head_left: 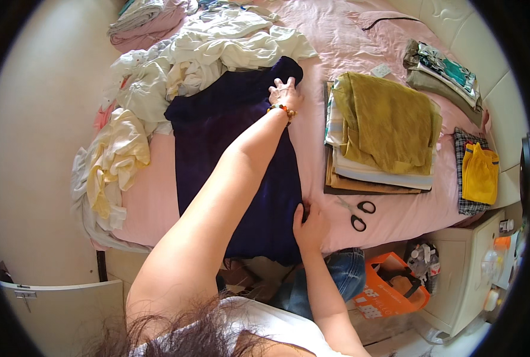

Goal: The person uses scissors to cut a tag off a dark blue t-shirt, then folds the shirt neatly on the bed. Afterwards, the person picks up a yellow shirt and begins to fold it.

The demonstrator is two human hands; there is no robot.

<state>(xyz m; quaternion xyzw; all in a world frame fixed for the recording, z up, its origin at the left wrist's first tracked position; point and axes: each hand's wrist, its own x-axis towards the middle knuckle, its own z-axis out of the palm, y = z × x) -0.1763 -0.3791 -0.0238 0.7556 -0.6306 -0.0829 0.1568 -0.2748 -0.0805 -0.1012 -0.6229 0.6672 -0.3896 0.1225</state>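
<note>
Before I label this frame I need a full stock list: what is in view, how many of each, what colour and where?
dark purple garment: 1, spread flat on the bed, centre
pink sheet: 1, covers the bed
heap of white and cream clothes: 1, top left
folded stack with olive top layer: 1, right of the garment
scissors: 1, black handles, below the stack
yellow cloth on checked cloth: 1, far right
patterned folded clothes: 1 pile, top right
orange bag: 1, on the floor
white cabinet: 1, lower right
left hand: flat on the garment's far edge, beaded bracelet
right hand: pressing its near right edge
</note>
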